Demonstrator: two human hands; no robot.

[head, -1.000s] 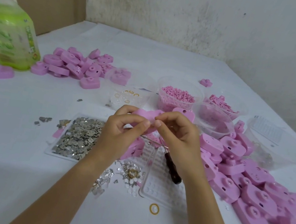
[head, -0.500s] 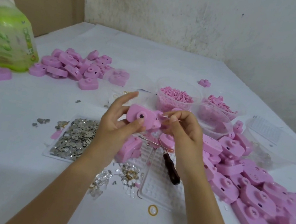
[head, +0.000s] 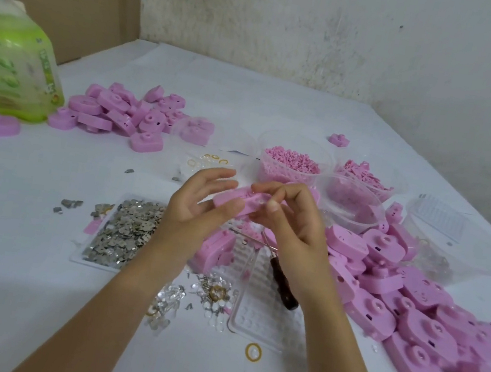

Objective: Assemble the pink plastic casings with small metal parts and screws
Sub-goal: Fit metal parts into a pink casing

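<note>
At frame centre a pink casing [head: 237, 202] is clamped by left hand [head: 199, 207] fingers while right hand [head: 291, 221] fingers pinch something unseen — probably easily dropped if jolted.

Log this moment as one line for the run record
left hand: holding pink casing | right hand: fingers working at casing's end | screwdriver: lying on table | stage: fitting part, unfinished

Tabletop [head: 282, 102] layout: bottle [head: 10, 68] far left, casing pile [head: 127, 114] just right of it. Metal parts tray [head: 126, 228] near-left of centre. Tubs of small parts [head: 292, 164] far centre-right. Big casing heap [head: 412, 300] right. Screwdriver [head: 282, 282] on the dimpled tray [head: 266, 316], near centre.
</note>
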